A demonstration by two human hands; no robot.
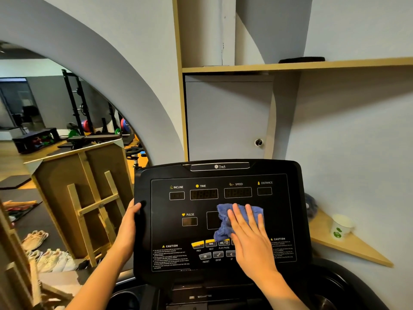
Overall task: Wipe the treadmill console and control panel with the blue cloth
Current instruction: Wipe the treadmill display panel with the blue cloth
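Right hand (250,238) flat, pressing blue cloth (225,220) mid-console (169,231), left hand (130,222) gripping console's left edge

The blue cloth (225,220) lies crumpled and flat against the black treadmill console (219,215), pinned under straight fingers (240,217), bunched mostly left of them. The control panel (211,249) buttons sit just below the fingertips' cloth edge.

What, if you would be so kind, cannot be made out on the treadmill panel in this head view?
- Middle display window: covered by the blue cloth and right hand.
- Buttons right of UP: hidden under that hand.
- Caution text: too small.
- Left hand fingertips: behind the console edge.
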